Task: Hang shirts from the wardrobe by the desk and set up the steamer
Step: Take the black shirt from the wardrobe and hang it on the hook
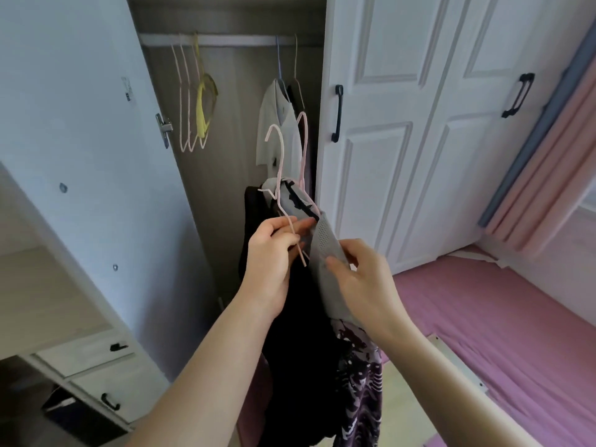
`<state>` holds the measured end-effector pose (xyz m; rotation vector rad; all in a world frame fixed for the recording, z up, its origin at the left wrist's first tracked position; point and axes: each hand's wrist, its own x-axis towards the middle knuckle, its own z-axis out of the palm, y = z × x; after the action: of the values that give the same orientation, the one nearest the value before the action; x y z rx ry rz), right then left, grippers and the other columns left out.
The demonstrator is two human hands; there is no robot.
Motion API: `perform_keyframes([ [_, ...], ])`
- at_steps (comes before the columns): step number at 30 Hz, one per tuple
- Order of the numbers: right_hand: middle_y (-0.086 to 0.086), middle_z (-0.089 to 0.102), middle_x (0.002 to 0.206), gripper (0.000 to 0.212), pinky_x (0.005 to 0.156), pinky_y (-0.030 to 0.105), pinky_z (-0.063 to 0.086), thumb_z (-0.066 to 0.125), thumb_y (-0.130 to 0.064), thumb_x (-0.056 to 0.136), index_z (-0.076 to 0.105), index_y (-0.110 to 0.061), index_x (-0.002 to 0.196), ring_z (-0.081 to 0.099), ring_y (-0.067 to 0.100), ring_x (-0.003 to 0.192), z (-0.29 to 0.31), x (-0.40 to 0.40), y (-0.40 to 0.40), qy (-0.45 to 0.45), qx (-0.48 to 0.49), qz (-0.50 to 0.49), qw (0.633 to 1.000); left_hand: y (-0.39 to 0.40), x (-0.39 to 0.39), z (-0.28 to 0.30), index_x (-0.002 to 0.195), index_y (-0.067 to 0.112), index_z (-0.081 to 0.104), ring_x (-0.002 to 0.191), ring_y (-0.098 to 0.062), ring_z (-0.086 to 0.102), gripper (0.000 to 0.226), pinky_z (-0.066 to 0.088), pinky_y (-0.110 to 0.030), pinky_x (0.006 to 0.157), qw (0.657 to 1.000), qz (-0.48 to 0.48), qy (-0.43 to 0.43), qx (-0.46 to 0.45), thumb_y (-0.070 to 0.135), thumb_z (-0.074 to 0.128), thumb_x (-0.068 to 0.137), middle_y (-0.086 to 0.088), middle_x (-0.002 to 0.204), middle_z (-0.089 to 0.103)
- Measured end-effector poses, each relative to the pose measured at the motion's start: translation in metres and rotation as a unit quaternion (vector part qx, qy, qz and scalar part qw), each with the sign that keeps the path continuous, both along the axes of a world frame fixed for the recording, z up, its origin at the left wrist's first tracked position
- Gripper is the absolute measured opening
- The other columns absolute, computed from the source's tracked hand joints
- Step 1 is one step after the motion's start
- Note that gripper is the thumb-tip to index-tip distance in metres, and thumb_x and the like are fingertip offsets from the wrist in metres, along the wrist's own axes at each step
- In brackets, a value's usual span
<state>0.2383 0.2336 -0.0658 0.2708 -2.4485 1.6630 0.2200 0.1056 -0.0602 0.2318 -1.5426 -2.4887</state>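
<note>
In front of the open wardrobe I hold a bundle of clothes on two pink wire hangers. My left hand grips the hangers' wires together with a black garment. Pinched in my right hand is a grey shirt that hangs on one of the hangers. A purple and black patterned garment dangles below the grey one. On the wardrobe rail, a white shirt hangs at the right.
Empty pink hangers and a yellow item hang at the rail's left. The open wardrobe door stands to my left, with desk drawers below it. Closed white doors are to the right, a pink bed beneath them.
</note>
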Motion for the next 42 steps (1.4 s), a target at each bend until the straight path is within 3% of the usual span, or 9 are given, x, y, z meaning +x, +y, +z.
perform_keyframes([
  [5,0.000,0.063,0.089,0.006,0.065,0.015,0.041,0.059,-0.011,0.091,0.064,-0.016,0.092,0.057,0.012,0.081,-0.015,0.049,0.020,-0.001,0.019,0.011,1.000,0.010,0.048,-0.005,0.084,0.008,0.052,0.097,-0.019,0.071,0.017,0.054,-0.027,0.079,0.997,-0.066,-0.023,0.040,0.002,0.044,0.097,-0.012,0.103,0.074],
  [8,-0.003,0.059,0.083,0.005,0.063,0.015,0.040,0.060,-0.010,0.090,0.063,-0.015,0.089,0.053,0.008,0.073,-0.025,0.079,0.025,0.004,0.032,0.020,0.999,0.011,0.073,-0.017,0.095,0.004,0.057,0.099,-0.020,0.069,0.014,0.056,-0.028,0.082,0.994,-0.078,-0.019,0.068,0.001,0.044,0.098,-0.012,0.111,0.071],
  [11,-0.004,0.059,0.080,0.008,0.065,0.020,0.042,0.061,-0.009,0.088,0.062,-0.015,0.083,0.053,0.010,0.073,-0.036,0.109,0.029,0.006,0.040,0.017,0.999,0.011,0.099,-0.027,0.119,0.000,0.061,0.107,-0.021,0.066,0.028,0.054,-0.029,0.088,0.990,-0.104,-0.023,0.090,-0.001,0.043,0.097,-0.011,0.120,0.068],
  [16,-0.005,0.060,0.081,0.008,0.068,0.024,0.045,0.064,-0.006,0.086,0.066,-0.014,0.082,0.056,0.009,0.076,-0.054,0.155,0.037,0.021,0.032,0.011,0.999,0.018,0.149,-0.036,0.126,-0.002,0.056,0.113,-0.023,0.064,0.035,0.054,-0.030,0.092,0.971,-0.136,-0.050,0.191,-0.008,0.040,0.096,-0.015,0.123,0.066],
  [21,-0.011,0.060,0.087,0.011,0.067,0.019,0.046,0.064,-0.005,0.086,0.067,-0.015,0.087,0.057,0.008,0.079,-0.069,0.190,0.049,0.053,0.083,0.016,0.995,0.021,0.187,-0.045,0.128,-0.002,0.054,0.113,-0.027,0.064,0.037,0.051,-0.035,0.097,0.964,-0.136,-0.070,0.216,-0.009,0.041,0.095,-0.017,0.122,0.066],
  [27,-0.009,0.060,0.086,0.013,0.065,0.015,0.043,0.066,-0.003,0.083,0.066,-0.016,0.084,0.056,0.010,0.078,-0.074,0.225,0.039,0.076,0.080,-0.009,0.994,0.014,0.223,-0.046,0.126,0.003,0.058,0.106,-0.023,0.068,0.037,0.056,-0.029,0.088,0.985,-0.124,-0.048,0.106,-0.008,0.051,0.092,-0.010,0.109,0.072],
  [32,-0.002,0.060,0.085,0.008,0.065,0.031,0.046,0.066,-0.003,0.081,0.066,-0.009,0.086,0.056,0.015,0.074,-0.081,0.262,0.025,0.114,0.096,0.001,0.989,-0.010,0.259,-0.049,0.124,0.003,0.059,0.099,-0.019,0.070,0.036,0.054,-0.022,0.079,0.990,-0.128,-0.040,0.038,-0.006,0.056,0.089,-0.012,0.103,0.073],
  [37,0.001,0.060,0.082,0.006,0.060,0.038,0.046,0.065,-0.004,0.078,0.066,-0.008,0.083,0.057,0.021,0.072,-0.088,0.308,0.015,0.131,0.090,-0.008,0.987,-0.029,0.304,-0.052,0.121,0.003,0.062,0.101,-0.025,0.069,0.029,0.056,-0.029,0.083,0.984,-0.161,-0.058,0.050,0.014,0.052,0.096,-0.016,0.103,0.073],
  [42,0.001,0.063,0.081,0.009,0.061,0.034,0.048,0.067,-0.003,0.075,0.068,-0.010,0.081,0.059,0.019,0.072,-0.089,0.354,0.004,0.135,0.084,-0.014,0.987,-0.046,0.352,-0.053,0.109,0.002,0.066,0.098,-0.028,0.070,0.022,0.057,-0.030,0.081,0.981,-0.167,-0.071,0.061,0.012,0.055,0.092,-0.017,0.101,0.073],
])
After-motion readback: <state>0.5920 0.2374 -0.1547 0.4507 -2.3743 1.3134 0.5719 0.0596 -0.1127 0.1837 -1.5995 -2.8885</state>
